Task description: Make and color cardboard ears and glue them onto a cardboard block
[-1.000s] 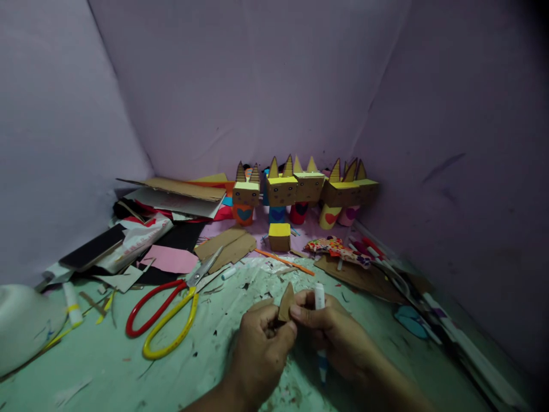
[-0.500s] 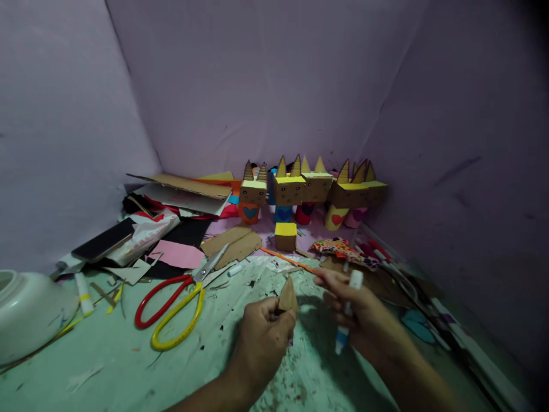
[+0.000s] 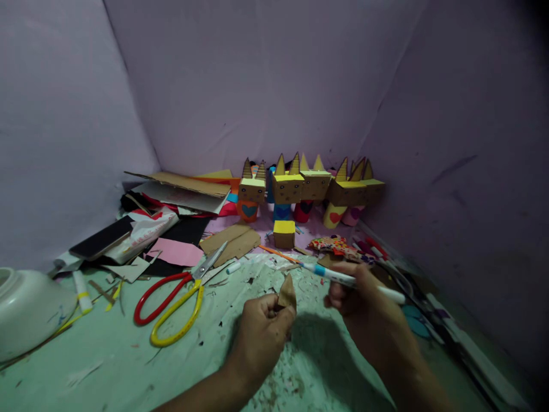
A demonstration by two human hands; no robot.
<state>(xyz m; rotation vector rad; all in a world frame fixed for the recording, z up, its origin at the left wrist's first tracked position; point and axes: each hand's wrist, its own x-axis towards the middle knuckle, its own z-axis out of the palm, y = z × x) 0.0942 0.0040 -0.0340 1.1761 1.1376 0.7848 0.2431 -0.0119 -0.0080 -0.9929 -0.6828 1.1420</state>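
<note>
My left hand (image 3: pixel 266 332) pinches a small pointed piece of cardboard (image 3: pixel 287 290) between thumb and fingers, its tip upward. To the right, my right hand (image 3: pixel 364 303) grips a white marker with a blue band (image 3: pixel 343 277), its tip pointing left. An orange stick (image 3: pixel 274 252) lies beyond the marker's tip. Behind it sits a small cardboard box with a yellow top (image 3: pixel 283 235). Left of my hands rest scissors with red and yellow handles (image 3: pixel 178 309), blades pointing away. A small pale cap-like piece (image 3: pixel 234 268) lies near the blades.
At the back stand several cardboard figures with pointed ears (image 3: pixel 288 189). Cardboard sheets (image 3: pixel 184 183), pink paper (image 3: pixel 175 252) and a dark phone-like slab (image 3: pixel 102 237) lie left of them. A white bowl (image 3: pixel 34 315) sits at the left edge. Patterned fabric (image 3: pixel 337 246) lies at right.
My right hand has let go of the orange stick, which now lies on the table. The marker has swung from upright to nearly level in my fingers. My left hand stays nearly still.
</note>
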